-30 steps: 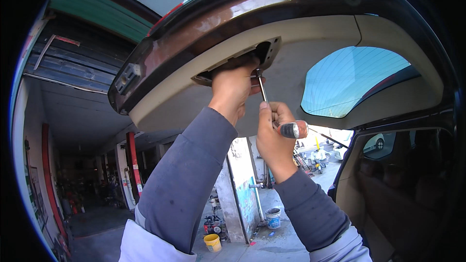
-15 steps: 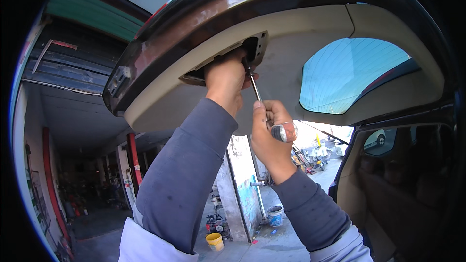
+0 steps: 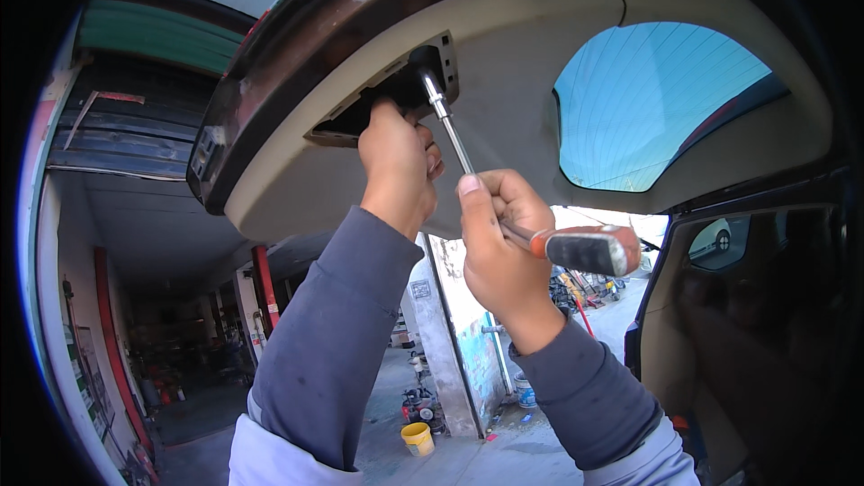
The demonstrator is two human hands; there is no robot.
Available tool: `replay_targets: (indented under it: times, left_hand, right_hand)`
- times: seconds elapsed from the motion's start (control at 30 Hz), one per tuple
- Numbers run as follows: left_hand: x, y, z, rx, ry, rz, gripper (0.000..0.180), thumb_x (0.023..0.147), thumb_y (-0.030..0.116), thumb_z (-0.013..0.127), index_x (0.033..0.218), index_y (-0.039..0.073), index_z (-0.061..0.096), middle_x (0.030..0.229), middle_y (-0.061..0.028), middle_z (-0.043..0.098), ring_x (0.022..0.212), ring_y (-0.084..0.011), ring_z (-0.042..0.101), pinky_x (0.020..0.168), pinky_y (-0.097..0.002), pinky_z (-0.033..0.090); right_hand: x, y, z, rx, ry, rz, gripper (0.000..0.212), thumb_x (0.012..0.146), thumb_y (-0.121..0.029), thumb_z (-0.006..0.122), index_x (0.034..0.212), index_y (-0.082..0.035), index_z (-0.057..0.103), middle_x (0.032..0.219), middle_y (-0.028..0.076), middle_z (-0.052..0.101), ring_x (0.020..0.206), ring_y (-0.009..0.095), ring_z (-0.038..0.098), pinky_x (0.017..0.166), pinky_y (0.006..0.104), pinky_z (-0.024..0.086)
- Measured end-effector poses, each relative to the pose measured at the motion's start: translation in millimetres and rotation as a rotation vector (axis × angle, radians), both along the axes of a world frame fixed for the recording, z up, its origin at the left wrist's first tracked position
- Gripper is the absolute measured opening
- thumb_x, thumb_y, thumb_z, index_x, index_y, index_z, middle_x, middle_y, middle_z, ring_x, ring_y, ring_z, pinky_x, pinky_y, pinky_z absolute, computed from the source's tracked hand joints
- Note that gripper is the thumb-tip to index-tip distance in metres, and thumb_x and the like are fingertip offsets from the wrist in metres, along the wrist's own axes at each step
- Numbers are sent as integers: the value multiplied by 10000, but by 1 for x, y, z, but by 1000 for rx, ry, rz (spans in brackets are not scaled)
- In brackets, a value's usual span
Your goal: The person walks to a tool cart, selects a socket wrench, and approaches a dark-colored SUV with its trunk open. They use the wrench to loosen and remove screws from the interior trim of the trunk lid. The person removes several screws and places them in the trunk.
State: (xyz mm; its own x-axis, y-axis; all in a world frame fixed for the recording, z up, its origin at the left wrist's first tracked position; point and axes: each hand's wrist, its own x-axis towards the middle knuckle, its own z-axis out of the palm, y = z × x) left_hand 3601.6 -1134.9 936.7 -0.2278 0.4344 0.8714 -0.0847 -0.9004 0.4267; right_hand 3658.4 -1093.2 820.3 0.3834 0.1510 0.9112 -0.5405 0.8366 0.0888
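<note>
My right hand (image 3: 504,247) is closed around a socket wrench (image 3: 455,139) with a long metal shaft and an orange-and-black handle. Its socket end reaches up into a dark rectangular opening (image 3: 447,58) in the beige trim panel (image 3: 522,63) of a raised car tailgate. At the near left part of that opening is my left hand (image 3: 396,157). Its fingers are curled, with some tips up inside the recess; whatever they hold is hidden. The left hand is beside the shaft, slightly apart from it.
The tailgate's rear window (image 3: 661,108) lies to the right, above the dark car interior (image 3: 765,333). Below stand a wall pillar (image 3: 445,351), a yellow bucket (image 3: 417,439) and a blue-and-white bucket (image 3: 525,389). A garage bay with red posts (image 3: 266,283) opens on the left.
The wrench handle has swung out to the right and shows side-on. My left hand has drawn partly out of the opening, baring the socket end. The view has shifted slightly.
</note>
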Motion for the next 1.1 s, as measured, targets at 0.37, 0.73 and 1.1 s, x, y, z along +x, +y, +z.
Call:
replay_targets:
  times: [0.37,0.73,1.1]
  left_hand:
    - [-17,-17,-37,106,257,-19,342,1096,322,466,836,103,505,641,30,449,530,-86,379,472,-241,337]
    - [-16,-40,-39,166,276,306,220,1040,76,399,1118,-33,574,730,10,419,627,-92,385,528,-233,358]
    - [17,-58,-23,110,403,690,351,1010,286,554,965,-42,671,629,67,391,560,-60,329,517,-254,273]
  right_hand:
    - [1,-9,5,53,-29,187,236,1018,-172,615,862,4,640,617,-39,558,532,5,462,476,209,341]
    - [-13,-4,0,105,-122,584,252,1023,-197,601,857,-12,640,601,-26,547,521,23,473,478,218,356]
    - [-20,-10,7,127,-25,851,277,1009,-214,626,838,4,639,594,-12,533,511,49,468,474,225,338]
